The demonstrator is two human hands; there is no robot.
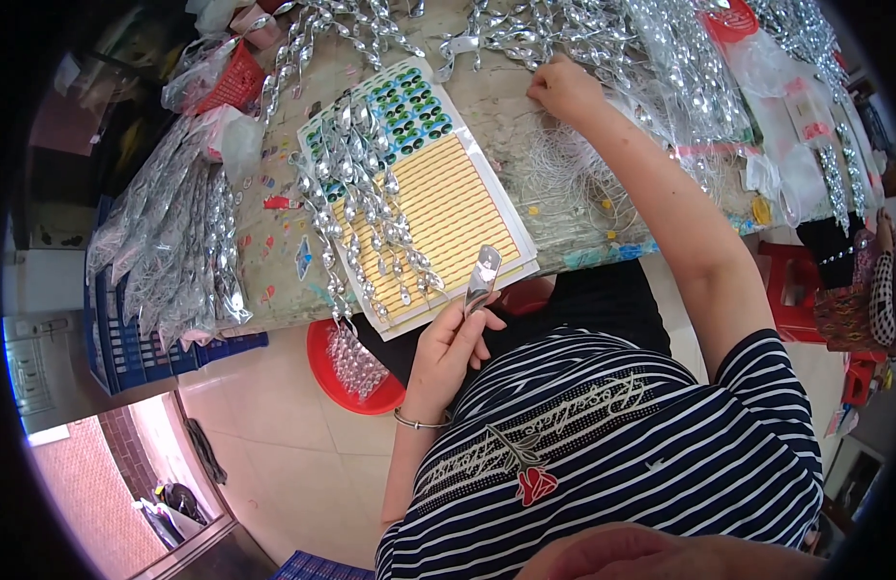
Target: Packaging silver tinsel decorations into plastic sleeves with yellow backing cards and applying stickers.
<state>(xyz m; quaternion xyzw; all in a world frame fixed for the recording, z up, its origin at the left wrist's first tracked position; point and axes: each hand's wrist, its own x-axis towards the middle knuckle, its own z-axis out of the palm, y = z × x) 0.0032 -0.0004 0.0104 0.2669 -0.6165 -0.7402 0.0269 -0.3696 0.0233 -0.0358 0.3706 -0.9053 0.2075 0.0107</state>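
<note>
Over the yellow sheet's near edge, the left hand pinches a silver strip; a light grip should avoid creasing it. Right of the sheet's far end, the right hand curls near silver spirals, its hold unclear; avoiding the white strings should prevent snags.

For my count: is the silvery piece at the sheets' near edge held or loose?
Held: the left hand pinches the silvery piece at one end.

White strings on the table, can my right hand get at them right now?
Probably yes: your right hand is close beside the white strings, and nothing visible seems to block the way between them.
</note>
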